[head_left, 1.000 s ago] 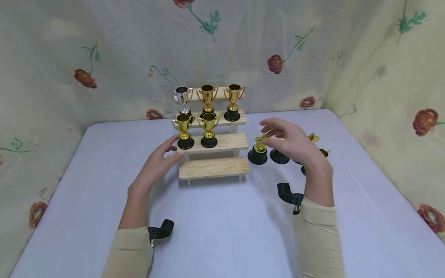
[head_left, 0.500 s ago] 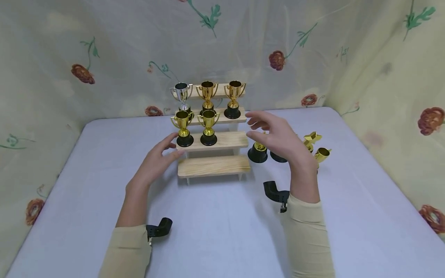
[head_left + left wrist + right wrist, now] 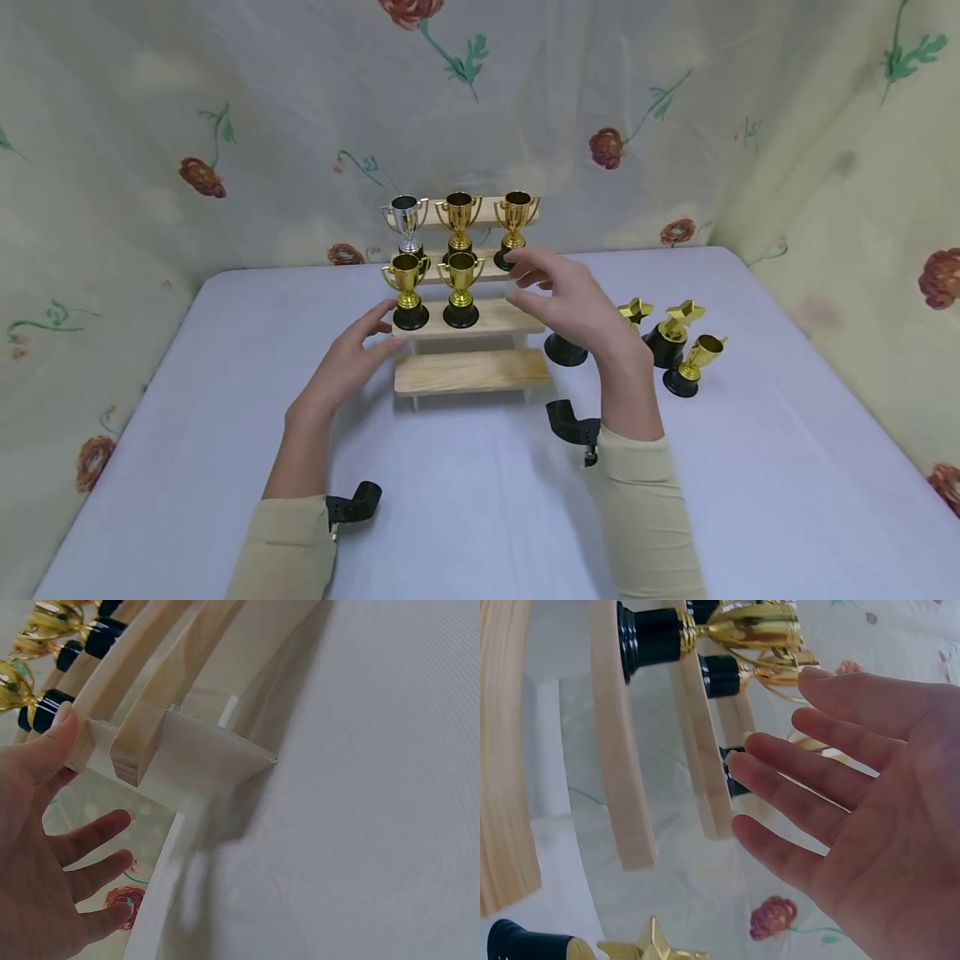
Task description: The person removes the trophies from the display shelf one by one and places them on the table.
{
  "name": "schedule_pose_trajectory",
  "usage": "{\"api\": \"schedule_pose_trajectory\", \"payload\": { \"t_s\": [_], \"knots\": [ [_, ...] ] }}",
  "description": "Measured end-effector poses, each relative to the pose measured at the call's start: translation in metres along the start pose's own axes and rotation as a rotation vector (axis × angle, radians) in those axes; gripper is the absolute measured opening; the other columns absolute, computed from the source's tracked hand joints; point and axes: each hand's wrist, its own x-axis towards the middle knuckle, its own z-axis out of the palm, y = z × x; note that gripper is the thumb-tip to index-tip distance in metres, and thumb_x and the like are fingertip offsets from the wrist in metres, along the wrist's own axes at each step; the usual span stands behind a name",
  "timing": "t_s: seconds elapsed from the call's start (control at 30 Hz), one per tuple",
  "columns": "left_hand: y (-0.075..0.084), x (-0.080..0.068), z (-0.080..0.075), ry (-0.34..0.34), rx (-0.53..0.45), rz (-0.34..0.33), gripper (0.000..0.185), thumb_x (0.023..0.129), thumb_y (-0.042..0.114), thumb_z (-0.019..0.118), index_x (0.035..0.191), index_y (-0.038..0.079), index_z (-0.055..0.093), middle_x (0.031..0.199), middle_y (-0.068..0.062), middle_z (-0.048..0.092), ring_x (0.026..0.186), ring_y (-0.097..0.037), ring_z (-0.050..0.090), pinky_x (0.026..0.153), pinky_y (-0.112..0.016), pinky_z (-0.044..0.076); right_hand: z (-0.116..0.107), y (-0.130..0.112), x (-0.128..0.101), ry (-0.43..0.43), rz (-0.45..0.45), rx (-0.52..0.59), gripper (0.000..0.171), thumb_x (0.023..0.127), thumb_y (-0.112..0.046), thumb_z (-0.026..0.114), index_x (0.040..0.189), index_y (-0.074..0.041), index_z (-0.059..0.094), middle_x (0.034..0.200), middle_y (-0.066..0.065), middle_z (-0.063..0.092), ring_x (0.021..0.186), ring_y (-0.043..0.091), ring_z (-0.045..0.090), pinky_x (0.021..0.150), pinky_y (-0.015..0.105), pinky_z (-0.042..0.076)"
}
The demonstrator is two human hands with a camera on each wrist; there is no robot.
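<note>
A tiered wooden display stand (image 3: 472, 372) carries small cup trophies. On its upper middle board are a silver cup trophy (image 3: 406, 218) and two bronze-gold ones, the rightmost cup trophy (image 3: 517, 215) having its base partly behind my right fingers. Two gold cup trophies, one of them the inner gold cup trophy (image 3: 461, 279), occupy the board below. My left hand (image 3: 345, 367) pinches that lower board's left end between thumb and index finger; its other fingers are spread. My right hand (image 3: 573, 304), fingers loosely extended and holding nothing, hovers over the stand's right side.
Right of the stand, a black trophy base (image 3: 566, 351) shows below my right hand. Beyond the wrist are star trophies, including the right star trophy (image 3: 675, 329), and a gold cup trophy (image 3: 700, 360). Flowered fabric (image 3: 300, 125) rises behind the white table (image 3: 465, 500).
My right hand has moved left from over the star trophies to the stand's right side, uncovering the trophies at the far right. The left hand stays at the stand's left end.
</note>
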Motion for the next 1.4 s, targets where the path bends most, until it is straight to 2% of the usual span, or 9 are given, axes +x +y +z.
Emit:
{"api": "schedule_pose_trajectory", "payload": {
  "t_s": [0.3, 0.57, 0.83, 0.97, 1.4],
  "knots": [
    [-0.002, 0.001, 0.001, 0.016, -0.004, 0.01, 0.07, 0.09, 0.063, 0.06, 0.152, 0.049, 0.028, 0.144, -0.005, 0.05, 0.145, -0.033, 0.036, 0.112, -0.066, 0.031, 0.012, -0.008, 0.005, 0.029, -0.034, 0.02, 0.05, 0.096, -0.023, 0.065, 0.143, -0.02, 0.052, 0.129, 0.005, 0.062, 0.12, 0.022, 0.059, 0.108, 0.045, 0.042],
    [-0.005, 0.003, 0.0, 0.025, 0.004, 0.028, 0.07, 0.091, 0.062, 0.058, 0.153, 0.047, 0.028, 0.145, -0.006, 0.05, 0.144, -0.033, 0.037, 0.112, -0.066, 0.032, 0.025, -0.017, 0.014, 0.062, -0.059, 0.075, 0.052, 0.094, -0.022, 0.068, 0.143, -0.019, 0.051, 0.132, 0.007, 0.062, 0.119, 0.024, 0.061, 0.108, 0.043, 0.044],
    [-0.005, 0.005, 0.001, 0.022, -0.003, 0.041, 0.069, 0.093, 0.059, 0.059, 0.153, 0.045, 0.029, 0.144, -0.007, 0.051, 0.144, -0.032, 0.037, 0.113, -0.065, 0.031, 0.034, -0.019, 0.026, 0.062, -0.075, 0.13, 0.057, 0.091, -0.021, 0.072, 0.144, -0.02, 0.051, 0.136, 0.006, 0.06, 0.118, 0.026, 0.061, 0.105, 0.046, 0.047],
    [-0.005, 0.006, 0.002, 0.021, -0.007, 0.036, 0.068, 0.093, 0.058, 0.059, 0.153, 0.045, 0.03, 0.145, -0.007, 0.051, 0.144, -0.032, 0.037, 0.113, -0.065, 0.031, 0.038, -0.019, 0.031, 0.069, -0.083, 0.108, 0.053, 0.091, -0.021, 0.073, 0.141, -0.02, 0.054, 0.137, 0.005, 0.059, 0.119, 0.024, 0.06, 0.105, 0.045, 0.047],
    [-0.004, 0.005, 0.002, 0.028, -0.001, 0.028, 0.07, 0.092, 0.06, 0.059, 0.153, 0.044, 0.03, 0.146, -0.006, 0.05, 0.143, -0.034, 0.038, 0.11, -0.067, 0.033, 0.043, -0.021, 0.032, 0.108, -0.096, 0.077, 0.042, 0.09, -0.019, 0.074, 0.13, -0.016, 0.061, 0.126, 0.004, 0.065, 0.118, 0.021, 0.059, 0.106, 0.041, 0.047]
  ]
}}
